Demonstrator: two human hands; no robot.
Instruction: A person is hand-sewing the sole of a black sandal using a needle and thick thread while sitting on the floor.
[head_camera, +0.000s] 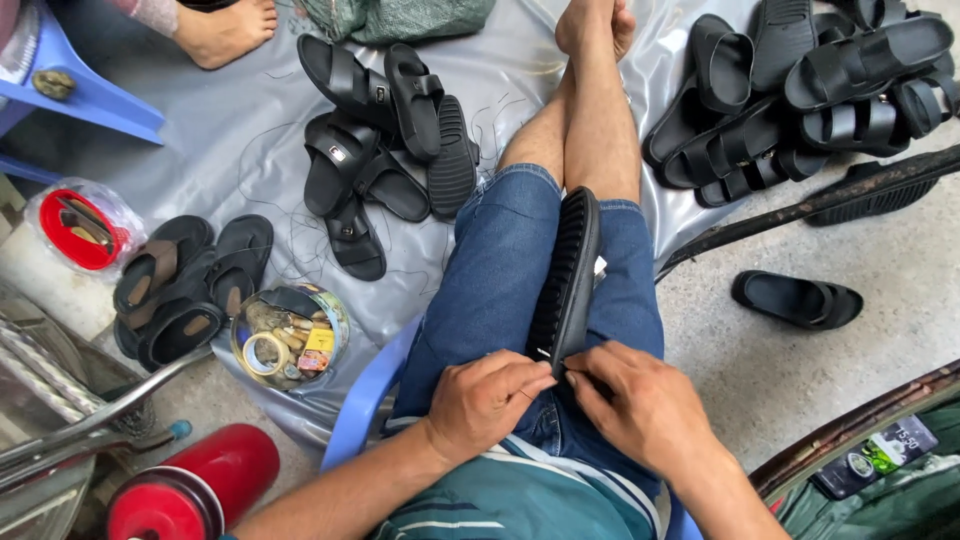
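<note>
**Both hands pinch the heel of a black sandal held between the knees**

The left hand (487, 397) and right hand (640, 403) meet fingertip to fingertip, both closed on the near end of a black sandal (567, 280) standing on edge, ribbed sole facing left, wedged between the denim-clad thighs. The person sits on a blue plastic chair (360, 400). Left of it stand a red cylinder (195, 495) and a round tin of odds and ends (290, 335). Farther off, on a grey plastic sheet (240, 120), lie loose black sandals (385, 140); a larger heap of sandals (800, 90) sits at the far right.
</note>
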